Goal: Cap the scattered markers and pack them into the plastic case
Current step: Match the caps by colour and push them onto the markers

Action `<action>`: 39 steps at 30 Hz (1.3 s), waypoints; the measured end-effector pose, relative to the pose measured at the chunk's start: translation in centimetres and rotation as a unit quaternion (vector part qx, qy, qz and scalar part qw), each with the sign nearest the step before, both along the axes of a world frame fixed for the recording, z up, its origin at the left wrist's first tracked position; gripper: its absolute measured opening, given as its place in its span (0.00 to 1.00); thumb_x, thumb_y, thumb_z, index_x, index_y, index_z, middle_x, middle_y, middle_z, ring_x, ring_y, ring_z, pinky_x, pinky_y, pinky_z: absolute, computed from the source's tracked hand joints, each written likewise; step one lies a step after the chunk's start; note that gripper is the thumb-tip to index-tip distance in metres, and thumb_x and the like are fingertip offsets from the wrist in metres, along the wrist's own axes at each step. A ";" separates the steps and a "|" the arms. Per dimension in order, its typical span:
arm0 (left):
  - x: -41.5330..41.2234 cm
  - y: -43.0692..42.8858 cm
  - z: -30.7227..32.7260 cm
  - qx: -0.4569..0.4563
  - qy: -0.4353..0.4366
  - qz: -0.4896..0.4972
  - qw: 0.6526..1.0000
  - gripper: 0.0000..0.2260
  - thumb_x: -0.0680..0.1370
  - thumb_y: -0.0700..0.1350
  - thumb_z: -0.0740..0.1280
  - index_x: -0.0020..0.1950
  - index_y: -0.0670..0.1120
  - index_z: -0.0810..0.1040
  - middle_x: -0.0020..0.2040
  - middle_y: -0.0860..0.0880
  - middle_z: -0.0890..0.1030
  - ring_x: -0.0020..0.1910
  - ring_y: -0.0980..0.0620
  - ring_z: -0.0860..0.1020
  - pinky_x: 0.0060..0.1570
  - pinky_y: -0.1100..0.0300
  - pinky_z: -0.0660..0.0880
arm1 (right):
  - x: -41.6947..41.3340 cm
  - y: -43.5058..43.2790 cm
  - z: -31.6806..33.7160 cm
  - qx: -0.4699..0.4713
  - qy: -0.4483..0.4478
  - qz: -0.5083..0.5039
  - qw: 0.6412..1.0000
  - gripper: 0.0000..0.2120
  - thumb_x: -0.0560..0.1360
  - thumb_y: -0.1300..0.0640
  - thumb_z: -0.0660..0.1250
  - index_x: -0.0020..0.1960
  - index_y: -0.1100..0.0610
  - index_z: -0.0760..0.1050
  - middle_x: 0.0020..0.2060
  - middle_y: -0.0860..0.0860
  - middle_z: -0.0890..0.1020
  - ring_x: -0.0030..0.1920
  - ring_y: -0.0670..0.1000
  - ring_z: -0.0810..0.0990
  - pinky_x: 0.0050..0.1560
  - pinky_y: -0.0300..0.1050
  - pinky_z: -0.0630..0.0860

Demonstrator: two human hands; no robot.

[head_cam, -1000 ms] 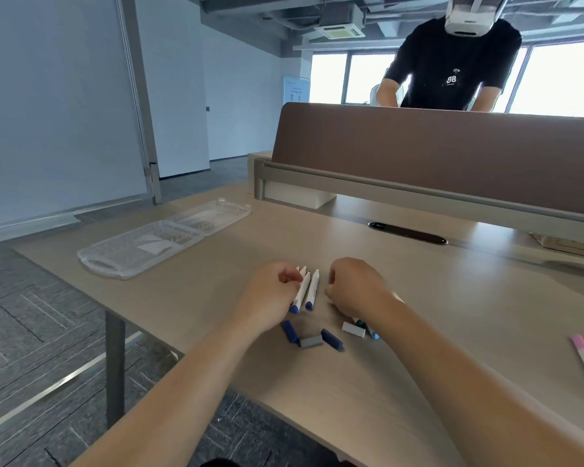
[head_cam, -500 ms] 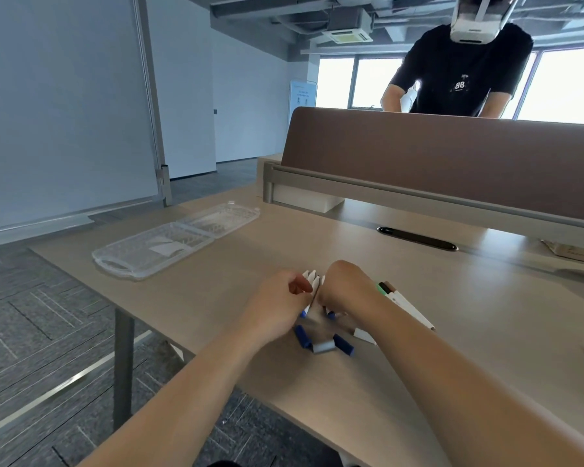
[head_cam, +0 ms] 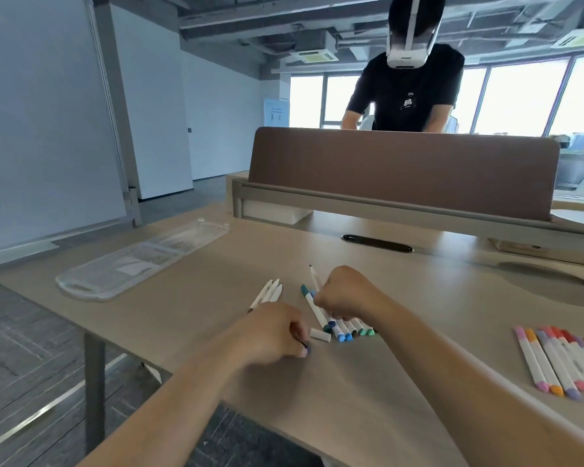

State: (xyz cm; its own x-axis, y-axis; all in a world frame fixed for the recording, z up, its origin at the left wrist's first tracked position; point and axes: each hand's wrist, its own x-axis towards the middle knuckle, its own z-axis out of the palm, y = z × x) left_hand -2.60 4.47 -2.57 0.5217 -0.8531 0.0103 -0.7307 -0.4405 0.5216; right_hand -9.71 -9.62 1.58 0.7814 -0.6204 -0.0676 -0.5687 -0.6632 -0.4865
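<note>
The plastic case (head_cam: pixel 142 261) is laid open and flat on the desk (head_cam: pixel 418 416), presumably so that finished markers can be dropped straight in; no marker is seen in it yet. Everything else is placed to the right of the case and nearer the person. Closest to the case, three white markers (head_cam: pixel 271 291) are lined up side by side with bare tips, apparently set aside for capping. Just past them, the right hand (head_cam: pixel 346 294) is curled into a fist around an uncapped marker (head_cam: pixel 313 276). Its fine tip is pointed up and away, clear of the palm, as if offered for a cap. The left hand (head_cam: pixel 273 332), nearer the desk edge, is pinching a small blue cap (head_cam: pixel 306 347) at its fingertips; whether more is held cannot be told. A loose white cap (head_cam: pixel 319 334) and a row of blue- and green-capped markers (head_cam: pixel 349 330) are lying under the right hand. Farthest from the case, pink, orange and purple markers (head_cam: pixel 553 362) are kept together as a batch. Capping is judged to be under way, packing not begun.
</note>
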 end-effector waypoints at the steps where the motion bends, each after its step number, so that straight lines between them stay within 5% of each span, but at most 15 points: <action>1: 0.0 -0.2 -0.1 0.009 -0.007 -0.002 1.000 0.04 0.72 0.46 0.74 0.41 0.54 0.80 0.43 0.57 0.80 0.47 0.56 0.79 0.43 0.65 0.72 | -0.3 -0.1 -0.1 0.006 -0.004 0.004 1.000 0.10 0.70 0.61 0.66 0.33 0.60 0.68 0.27 0.54 0.73 0.26 0.52 0.72 0.31 0.41 0.68; 6: 0.0 -0.5 -0.1 -0.007 -0.028 0.002 1.000 0.03 0.74 0.48 0.73 0.41 0.53 0.80 0.40 0.56 0.79 0.44 0.59 0.78 0.38 0.67 0.70 | -1.2 -0.1 -0.2 0.027 -0.018 0.017 0.999 0.07 0.71 0.60 0.65 0.35 0.61 0.72 0.29 0.56 0.76 0.28 0.53 0.74 0.35 0.43 0.72; 9: 0.2 -0.5 0.4 -0.145 0.078 0.052 0.985 0.02 0.77 0.44 0.70 0.44 0.48 0.81 0.35 0.57 0.78 0.34 0.64 0.75 0.30 0.71 0.66 | -1.7 0.1 0.1 0.046 -0.033 0.038 0.998 0.06 0.73 0.59 0.64 0.40 0.62 0.73 0.32 0.56 0.76 0.30 0.53 0.74 0.35 0.43 0.71; 14: 1.8 -0.4 0.6 -0.352 0.371 0.176 0.841 0.09 0.81 0.37 0.62 0.52 0.45 0.82 0.34 0.48 0.81 0.29 0.55 0.67 0.28 0.64 0.63 | -2.9 0.8 0.5 0.100 -0.044 0.128 0.986 0.06 0.76 0.58 0.65 0.48 0.59 0.78 0.33 0.50 0.79 0.29 0.47 0.77 0.29 0.36 0.72; 19: 3.4 -0.2 0.7 -0.411 0.465 0.224 0.752 0.03 0.79 0.37 0.67 0.47 0.43 0.78 0.31 0.48 0.83 0.31 0.52 0.70 0.26 0.61 0.67 | -3.1 1.5 0.0 0.167 -0.031 0.198 0.965 0.07 0.74 0.60 0.68 0.51 0.61 0.79 0.23 0.44 0.76 0.25 0.45 0.73 0.27 0.35 0.69; 28: 3.1 -0.2 0.5 -0.419 0.430 0.237 0.764 0.04 0.78 0.37 0.67 0.45 0.44 0.77 0.36 0.46 0.80 0.30 0.53 0.70 0.31 0.61 0.67 | -2.6 1.5 -0.4 0.162 -0.019 0.192 0.968 0.08 0.73 0.59 0.69 0.51 0.60 0.80 0.28 0.47 0.75 0.26 0.46 0.72 0.29 0.36 0.69; 35: 2.8 -0.7 -0.5 -0.389 0.290 0.241 0.841 0.02 0.76 0.41 0.71 0.45 0.44 0.79 0.34 0.51 0.82 0.33 0.51 0.75 0.33 0.57 0.73 | -1.8 1.3 -0.7 0.088 -0.056 0.198 0.975 0.07 0.76 0.54 0.69 0.48 0.58 0.82 0.36 0.52 0.82 0.33 0.46 0.76 0.38 0.40 0.73; 39: 3.2 -0.6 -0.2 -0.384 0.247 0.253 0.853 0.04 0.76 0.43 0.70 0.42 0.45 0.77 0.36 0.49 0.83 0.33 0.50 0.76 0.32 0.56 0.71 | -1.2 1.7 -0.9 0.028 -0.080 0.193 0.978 0.08 0.77 0.54 0.68 0.43 0.58 0.81 0.37 0.57 0.82 0.31 0.48 0.74 0.32 0.38 0.70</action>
